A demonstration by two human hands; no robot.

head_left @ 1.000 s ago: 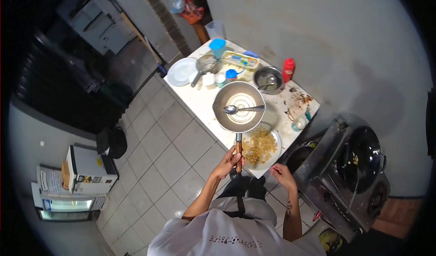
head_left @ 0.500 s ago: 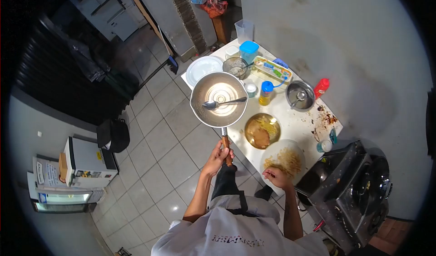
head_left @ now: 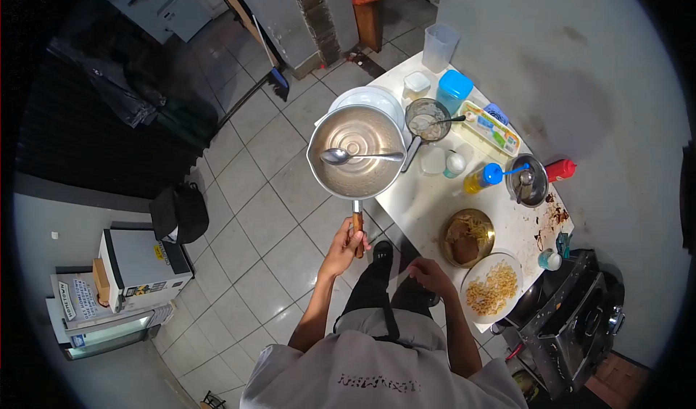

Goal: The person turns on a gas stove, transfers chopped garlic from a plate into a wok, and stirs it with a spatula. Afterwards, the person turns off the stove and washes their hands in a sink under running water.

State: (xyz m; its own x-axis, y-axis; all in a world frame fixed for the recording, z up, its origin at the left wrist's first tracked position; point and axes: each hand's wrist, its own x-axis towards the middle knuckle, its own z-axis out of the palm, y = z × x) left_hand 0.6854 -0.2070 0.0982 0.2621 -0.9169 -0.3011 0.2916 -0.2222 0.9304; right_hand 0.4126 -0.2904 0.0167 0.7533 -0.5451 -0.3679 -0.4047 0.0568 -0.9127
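Note:
A metal saucepan [head_left: 344,180] hangs in the air by its wooden handle, which my left hand [head_left: 342,248] grips. Across the pan lies a spoon [head_left: 337,156]. My right hand [head_left: 432,277] is held low, away from the pan, with its fingers curled together; whether anything small is between them is hidden. Right of that hand, on the table's near corner, sits a plate of yellowish pieces [head_left: 493,287]. A metal bowl [head_left: 464,249] with brown and pale food stands just behind the plate.
The white table [head_left: 413,199] also bears white plates [head_left: 377,94], a strainer [head_left: 428,120], a blue-capped bottle [head_left: 478,180], a steel bowl [head_left: 527,180], a red bottle [head_left: 560,170] and a blue-lidded container [head_left: 454,90]. A black stove [head_left: 565,329] stands at the right. Tiled floor [head_left: 254,264] spreads left.
The view has turned, so the table sits further right. My left hand has carried the saucepan off from above the table's middle towards its left edge. The metal food bowl has come into sight.

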